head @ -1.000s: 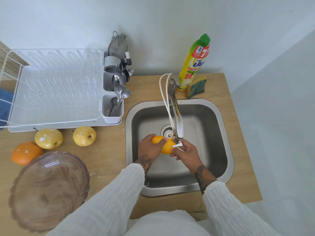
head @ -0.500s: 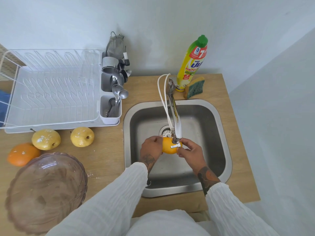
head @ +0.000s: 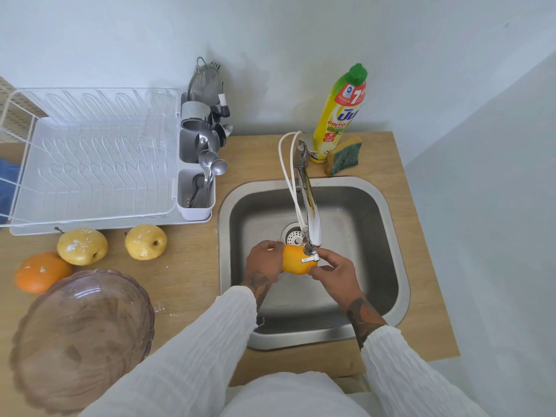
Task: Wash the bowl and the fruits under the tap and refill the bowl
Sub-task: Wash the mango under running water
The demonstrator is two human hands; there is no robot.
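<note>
A stainless-steel sink (head: pixel 400 299) with rounded corners is set into a pale wood-grain tabletop (head: pixel 186 284). A chrome tap (head: pixel 310 206) arches over the basin from its 12 o'clock rim, with a thin white hose (head: pixel 285 176) looped beside it.

Directly under the spout, a smooth round orange (head: pixel 293 260) is held between both hands above the basin. The left hand (head: pixel 264 263) has a grasping grip: its fingers and thumb curl round the fruit's 9 o'clock side, the back of the hand facing up. The right hand (head: pixel 334 273) pinches the fruit's 3 o'clock side with bent fingertips, close to the small tap lever. Both forearms, in crinkled white sleeves (head: pixel 195 356), angle in from 6 o'clock, wrists tattooed.

At 9 o'clock from the sink, two yellow, dimpled apple-like fruits (head: pixel 82 246) (head: pixel 146 242) lie on the tabletop, flecked with white. A second orange (head: pixel 40 272), also white-flecked, lies just beside the left one. At 7 o'clock stands a translucent brownish bowl (head: pixel 81 338) with a scalloped rim, holding no fruit.

A white wire dish rack (head: pixel 90 164) stands at 10 o'clock, with metal spoons in its cutlery caddy (head: pixel 195 194). At 1 o'clock from the tap's base stand a yellow dish-soap bottle (head: pixel 340 115) with a green cap and a yellow-green sponge (head: pixel 344 158), leaning on edge.
</note>
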